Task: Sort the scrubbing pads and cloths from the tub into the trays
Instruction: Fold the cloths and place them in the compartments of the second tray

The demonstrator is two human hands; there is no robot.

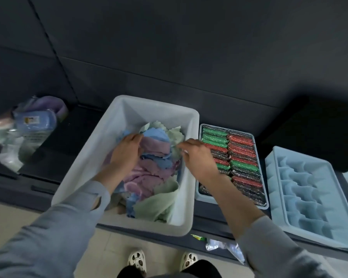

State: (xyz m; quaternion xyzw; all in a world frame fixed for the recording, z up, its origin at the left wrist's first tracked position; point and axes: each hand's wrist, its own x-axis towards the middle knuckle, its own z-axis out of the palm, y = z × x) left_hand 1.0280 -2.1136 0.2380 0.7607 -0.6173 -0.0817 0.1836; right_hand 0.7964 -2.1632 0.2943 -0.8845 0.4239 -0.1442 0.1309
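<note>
Reaching into the tub (92, 157), the left hand (127, 151) lay palm down on the heap of cloths (153, 169), its fingers bent over a blue and lilac fold near the far side; whether they truly gripped the fabric could not be told. The right hand (197, 155) hovered over the tub's right rim, fingers loosely curled and spread, the fingertips (181, 146) at the edge of a pale green cloth, and a firm pinch could not be made out through the blur. Both forearms came up from below in grey sleeves (64, 223), the right one crossing above the near tray (204, 197). The cloths, blue, lilac and green, lay crumpled and filled the tub's floor. Just right of the tub, the near tray held green, red and dark scrubbing pads (241, 155) packed on edge in two rows. Further right sat a light blue tray (277, 189) with scalloped dividers. Wrapped packs (34, 121) lay on the dark tabletop (72, 133) to the left.
</note>
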